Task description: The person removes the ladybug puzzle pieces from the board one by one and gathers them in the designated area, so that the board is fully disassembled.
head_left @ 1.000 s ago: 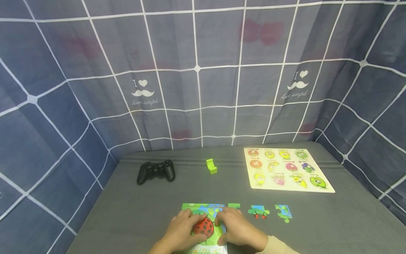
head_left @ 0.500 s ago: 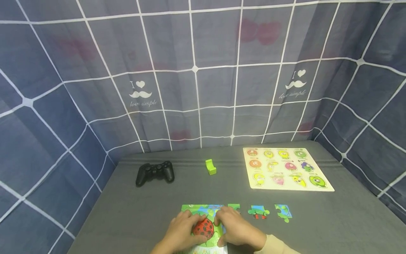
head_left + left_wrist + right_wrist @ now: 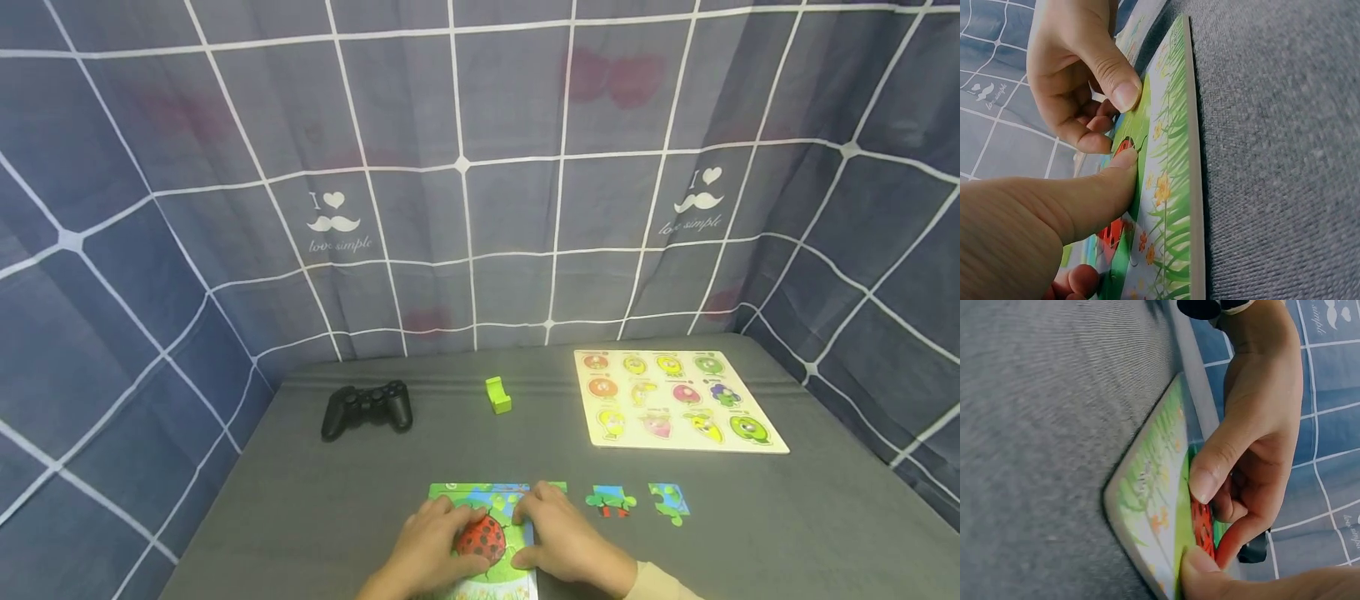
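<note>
A jigsaw puzzle [image 3: 482, 537] with a red ladybug on green lies in a thin board near the table's front. My left hand [image 3: 431, 546] holds the puzzle's left part, thumb and index finger bent on either side of the ladybug. Along the right border, my right hand [image 3: 566, 537] pinches at the puzzle with thumb and index finger; the piece beneath is mostly covered. Grass and yellow flowers show on the near strip [image 3: 1169, 194] in the left wrist view. Two loose puzzle pieces, one blue-green with red [image 3: 611, 498] and one blue [image 3: 670, 502], lie to the right.
Behind my right fingers, another green piece [image 3: 558, 485] is partly hidden. A black game controller [image 3: 367, 408] lies back left, with a small lime-green chair-shaped block [image 3: 499, 397] near the middle. A fruit picture board [image 3: 617, 373] sits back right. Checked cloth [image 3: 420, 200] hangs around the table.
My right hand has shifted slightly rightward, its thumb moving a little up the puzzle's border and covering more of the green piece behind it. The left hand stays in place.
</note>
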A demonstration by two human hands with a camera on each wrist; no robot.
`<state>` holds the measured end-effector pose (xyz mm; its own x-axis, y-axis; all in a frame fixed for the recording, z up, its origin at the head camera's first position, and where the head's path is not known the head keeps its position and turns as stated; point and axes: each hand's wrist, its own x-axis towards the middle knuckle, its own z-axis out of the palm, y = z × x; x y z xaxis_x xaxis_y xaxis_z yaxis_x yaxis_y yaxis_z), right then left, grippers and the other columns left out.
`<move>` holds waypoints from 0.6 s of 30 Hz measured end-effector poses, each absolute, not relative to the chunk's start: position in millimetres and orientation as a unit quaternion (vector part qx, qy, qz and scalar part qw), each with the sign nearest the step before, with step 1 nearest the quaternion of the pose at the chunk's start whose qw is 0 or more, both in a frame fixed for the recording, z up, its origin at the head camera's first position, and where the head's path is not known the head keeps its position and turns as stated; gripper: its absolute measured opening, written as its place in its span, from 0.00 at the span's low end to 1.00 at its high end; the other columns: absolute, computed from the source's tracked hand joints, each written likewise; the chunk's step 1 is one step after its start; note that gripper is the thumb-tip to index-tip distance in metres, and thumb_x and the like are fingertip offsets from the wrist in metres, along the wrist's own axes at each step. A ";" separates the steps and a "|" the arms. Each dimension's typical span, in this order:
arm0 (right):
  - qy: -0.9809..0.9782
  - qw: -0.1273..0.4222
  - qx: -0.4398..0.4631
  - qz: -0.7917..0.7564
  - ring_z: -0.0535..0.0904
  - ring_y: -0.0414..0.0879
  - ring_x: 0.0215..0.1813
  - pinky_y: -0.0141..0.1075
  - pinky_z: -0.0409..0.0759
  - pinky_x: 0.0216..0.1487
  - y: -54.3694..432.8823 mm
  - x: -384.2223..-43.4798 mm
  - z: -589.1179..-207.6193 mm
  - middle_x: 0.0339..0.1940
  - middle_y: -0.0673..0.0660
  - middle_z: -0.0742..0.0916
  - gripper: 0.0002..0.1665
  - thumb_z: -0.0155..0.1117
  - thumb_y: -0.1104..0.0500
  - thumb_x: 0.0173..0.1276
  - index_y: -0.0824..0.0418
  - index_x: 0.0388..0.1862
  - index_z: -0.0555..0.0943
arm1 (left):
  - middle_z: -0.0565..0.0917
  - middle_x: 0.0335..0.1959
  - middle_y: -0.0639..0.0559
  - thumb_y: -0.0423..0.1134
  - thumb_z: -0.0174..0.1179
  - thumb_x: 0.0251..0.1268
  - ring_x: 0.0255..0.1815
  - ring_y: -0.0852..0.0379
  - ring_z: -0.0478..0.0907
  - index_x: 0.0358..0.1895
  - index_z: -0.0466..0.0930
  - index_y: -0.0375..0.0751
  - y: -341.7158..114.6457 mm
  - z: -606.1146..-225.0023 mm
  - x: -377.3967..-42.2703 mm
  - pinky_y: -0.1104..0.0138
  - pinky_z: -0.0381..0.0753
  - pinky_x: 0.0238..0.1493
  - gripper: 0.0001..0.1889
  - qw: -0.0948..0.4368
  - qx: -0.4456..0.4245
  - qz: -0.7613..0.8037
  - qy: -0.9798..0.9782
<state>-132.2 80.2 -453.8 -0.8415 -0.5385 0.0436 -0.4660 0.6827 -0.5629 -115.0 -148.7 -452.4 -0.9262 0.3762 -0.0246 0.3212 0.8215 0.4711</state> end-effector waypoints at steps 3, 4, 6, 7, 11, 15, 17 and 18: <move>0.914 0.053 -0.280 -0.288 0.68 0.38 0.42 0.32 0.73 0.42 78.9 -132.4 -454.3 0.37 0.46 0.73 0.25 0.79 0.49 0.46 0.58 0.40 0.80 | 0.65 0.31 0.63 0.60 0.71 0.49 0.33 0.65 0.57 0.60 0.80 0.56 -148.6 -452.5 -114.8 0.71 0.56 0.33 0.32 0.055 0.186 0.234 0.953; 0.914 0.049 -0.280 -0.290 0.67 0.38 0.41 0.32 0.72 0.41 78.2 -132.1 -454.2 0.36 0.46 0.73 0.25 0.80 0.50 0.45 0.57 0.39 0.79 | 0.65 0.31 0.63 0.60 0.71 0.49 0.32 0.65 0.57 0.60 0.80 0.56 -148.5 -452.4 -114.9 0.71 0.56 0.33 0.32 0.057 0.187 0.235 0.952; 0.913 0.046 -0.279 -0.294 0.67 0.38 0.40 0.32 0.71 0.40 76.8 -131.2 -453.8 0.35 0.46 0.72 0.25 0.81 0.52 0.44 0.57 0.37 0.77 | 0.65 0.31 0.63 0.60 0.71 0.49 0.32 0.64 0.57 0.61 0.80 0.56 -148.3 -452.4 -114.7 0.70 0.56 0.33 0.33 0.062 0.185 0.239 0.951; 0.912 0.044 -0.278 -0.297 0.67 0.38 0.40 0.32 0.71 0.39 76.3 -130.7 -453.9 0.35 0.46 0.73 0.25 0.81 0.53 0.44 0.56 0.36 0.76 | 0.65 0.30 0.63 0.60 0.71 0.49 0.32 0.64 0.57 0.61 0.79 0.56 -148.3 -452.3 -114.7 0.70 0.56 0.33 0.33 0.065 0.185 0.241 0.951; 0.907 0.052 -0.276 -0.315 0.68 0.36 0.39 0.31 0.70 0.38 73.6 -127.1 -454.1 0.35 0.45 0.75 0.25 0.81 0.55 0.45 0.54 0.37 0.74 | 0.64 0.30 0.62 0.60 0.71 0.49 0.32 0.64 0.56 0.60 0.80 0.55 -149.4 -452.3 -113.2 0.70 0.56 0.33 0.32 0.067 0.180 0.244 0.950; 0.902 0.059 -0.274 -0.329 0.69 0.36 0.38 0.33 0.69 0.38 71.8 -122.3 -453.1 0.35 0.44 0.77 0.28 0.81 0.56 0.45 0.54 0.41 0.73 | 0.64 0.30 0.63 0.60 0.71 0.49 0.32 0.64 0.56 0.60 0.80 0.55 -150.7 -451.9 -112.7 0.69 0.56 0.33 0.32 0.061 0.179 0.242 0.952; 0.902 0.059 -0.270 -0.332 0.69 0.36 0.39 0.34 0.70 0.39 71.5 -120.7 -452.6 0.35 0.44 0.77 0.30 0.82 0.57 0.44 0.55 0.43 0.73 | 0.64 0.30 0.62 0.60 0.71 0.49 0.32 0.64 0.56 0.60 0.80 0.55 -150.8 -451.7 -113.2 0.69 0.56 0.33 0.32 0.061 0.178 0.243 0.951; 0.902 0.060 -0.267 -0.333 0.69 0.36 0.39 0.34 0.70 0.39 71.5 -120.2 -452.3 0.35 0.44 0.77 0.31 0.82 0.58 0.43 0.55 0.43 0.73 | 0.64 0.30 0.62 0.60 0.71 0.49 0.32 0.64 0.57 0.60 0.80 0.55 -150.8 -451.5 -113.5 0.69 0.56 0.34 0.32 0.063 0.178 0.244 0.951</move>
<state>-120.2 71.5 -452.3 -0.8503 -0.5217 0.0696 -0.4418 0.6357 -0.6330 -113.5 -150.8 -451.5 -0.9287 0.3693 -0.0328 0.3078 0.8173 0.4871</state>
